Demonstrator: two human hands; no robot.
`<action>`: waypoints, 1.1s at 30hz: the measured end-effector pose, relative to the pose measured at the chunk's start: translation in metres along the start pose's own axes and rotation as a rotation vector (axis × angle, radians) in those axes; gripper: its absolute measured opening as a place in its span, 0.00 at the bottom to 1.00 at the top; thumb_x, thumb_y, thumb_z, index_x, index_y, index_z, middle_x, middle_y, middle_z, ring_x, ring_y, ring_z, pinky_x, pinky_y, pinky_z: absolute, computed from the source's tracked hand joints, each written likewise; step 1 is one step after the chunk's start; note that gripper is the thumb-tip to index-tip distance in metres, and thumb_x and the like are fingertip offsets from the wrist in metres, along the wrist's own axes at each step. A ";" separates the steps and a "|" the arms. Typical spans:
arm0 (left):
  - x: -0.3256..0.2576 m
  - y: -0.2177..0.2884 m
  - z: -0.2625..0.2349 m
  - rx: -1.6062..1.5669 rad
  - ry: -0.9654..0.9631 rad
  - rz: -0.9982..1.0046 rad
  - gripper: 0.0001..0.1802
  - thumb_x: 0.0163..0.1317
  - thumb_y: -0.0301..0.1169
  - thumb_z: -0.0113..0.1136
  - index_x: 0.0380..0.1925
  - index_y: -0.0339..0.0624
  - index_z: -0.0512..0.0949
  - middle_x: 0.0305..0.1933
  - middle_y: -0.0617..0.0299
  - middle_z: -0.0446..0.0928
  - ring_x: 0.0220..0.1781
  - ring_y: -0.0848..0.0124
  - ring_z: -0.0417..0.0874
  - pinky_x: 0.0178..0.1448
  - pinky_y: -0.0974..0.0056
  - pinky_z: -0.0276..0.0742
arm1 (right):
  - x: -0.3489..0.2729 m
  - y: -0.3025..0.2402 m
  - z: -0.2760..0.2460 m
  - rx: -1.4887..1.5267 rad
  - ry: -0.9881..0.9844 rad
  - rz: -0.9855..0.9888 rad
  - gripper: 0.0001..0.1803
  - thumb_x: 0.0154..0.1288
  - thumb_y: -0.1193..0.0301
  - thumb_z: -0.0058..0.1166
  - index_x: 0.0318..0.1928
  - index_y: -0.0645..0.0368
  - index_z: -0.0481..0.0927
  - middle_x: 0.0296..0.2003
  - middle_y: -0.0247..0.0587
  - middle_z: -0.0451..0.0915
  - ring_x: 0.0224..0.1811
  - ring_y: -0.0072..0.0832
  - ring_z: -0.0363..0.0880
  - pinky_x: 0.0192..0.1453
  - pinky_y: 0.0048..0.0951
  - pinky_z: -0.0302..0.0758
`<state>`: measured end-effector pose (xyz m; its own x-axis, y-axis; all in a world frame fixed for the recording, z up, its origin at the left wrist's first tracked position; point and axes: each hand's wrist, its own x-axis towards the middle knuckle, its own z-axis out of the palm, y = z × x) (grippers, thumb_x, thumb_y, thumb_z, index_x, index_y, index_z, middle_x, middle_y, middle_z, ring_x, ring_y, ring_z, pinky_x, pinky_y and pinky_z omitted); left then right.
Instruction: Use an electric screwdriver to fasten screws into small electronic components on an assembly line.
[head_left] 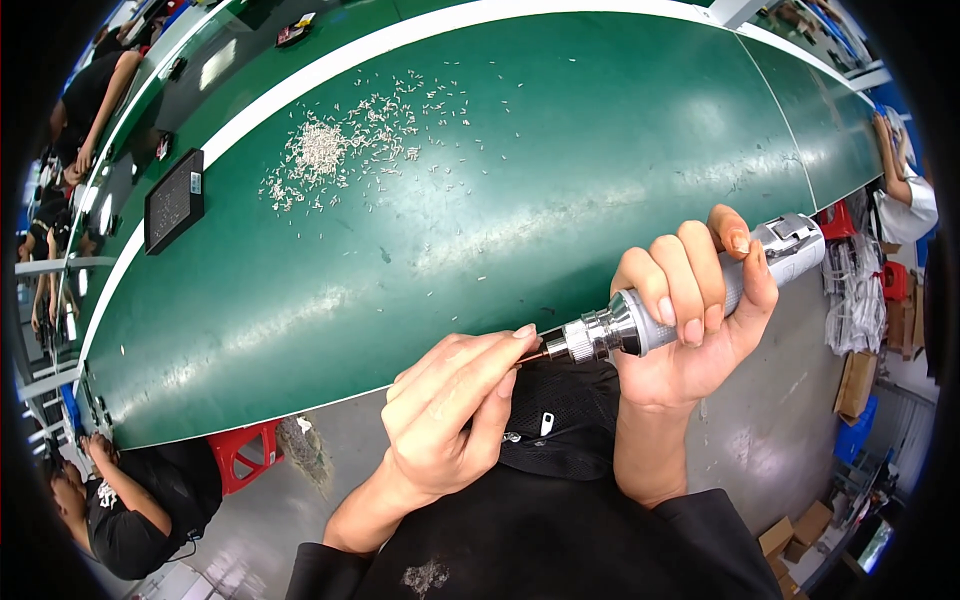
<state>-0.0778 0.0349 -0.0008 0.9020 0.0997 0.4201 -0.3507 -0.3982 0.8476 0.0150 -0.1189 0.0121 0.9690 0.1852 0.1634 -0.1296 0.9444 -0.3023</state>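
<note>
Looks like the silver driver (628, 323) sits centre-right of frame, slanting down-left, right hand (690, 335) wrapped snug around it, left hand (450, 410) nearest the thin bit (537, 356), fingers almost pinched, can't tell if gripping.

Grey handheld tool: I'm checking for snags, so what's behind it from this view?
Behind the grey tool, green tabletop shows above and grey floor below. The stretch directly behind it and the right hand is covered.

on the green table (600, 120): scattered white pieces (321, 150); a black tray (178, 228)
</note>
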 end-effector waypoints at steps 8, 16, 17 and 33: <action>-0.002 -0.038 -0.085 0.287 0.156 -0.095 0.19 0.64 0.21 0.47 0.54 0.26 0.71 0.39 0.45 0.81 0.35 0.65 0.81 0.40 0.66 0.77 | 0.005 -0.008 -0.007 0.141 0.126 -0.030 0.05 0.68 0.71 0.45 0.37 0.58 0.67 0.15 0.26 0.57 0.14 0.17 0.57 0.28 0.23 0.62; 0.025 -0.205 -0.398 1.181 0.558 -0.339 0.23 0.60 0.24 0.54 0.56 0.33 0.67 0.52 0.45 0.72 0.54 0.55 0.74 0.55 0.58 0.71 | 0.026 -0.044 -0.056 0.044 0.151 -0.112 0.04 0.72 0.74 0.40 0.37 0.60 0.63 0.18 0.29 0.54 0.17 0.16 0.53 0.26 0.21 0.58; 0.017 -0.226 -0.443 1.307 0.563 -0.365 0.26 0.59 0.27 0.56 0.57 0.32 0.65 0.53 0.41 0.70 0.56 0.49 0.72 0.60 0.53 0.68 | 0.030 -0.045 -0.058 0.051 0.156 -0.107 0.04 0.72 0.74 0.40 0.38 0.60 0.63 0.18 0.29 0.54 0.17 0.16 0.52 0.26 0.21 0.57; 0.090 -0.335 -0.591 1.377 0.533 -0.910 0.25 0.60 0.39 0.57 0.57 0.46 0.70 0.55 0.51 0.75 0.59 0.51 0.73 0.60 0.50 0.69 | 0.022 -0.070 -0.100 -0.121 0.285 -0.273 0.11 0.74 0.75 0.38 0.51 0.69 0.63 0.20 0.31 0.53 0.17 0.16 0.52 0.24 0.20 0.55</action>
<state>-0.0279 0.7162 -0.0558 0.3983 0.8680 0.2967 0.8914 -0.4425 0.0980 0.0668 -0.2082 -0.0569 0.9860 -0.1662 -0.0090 0.1492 0.9066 -0.3946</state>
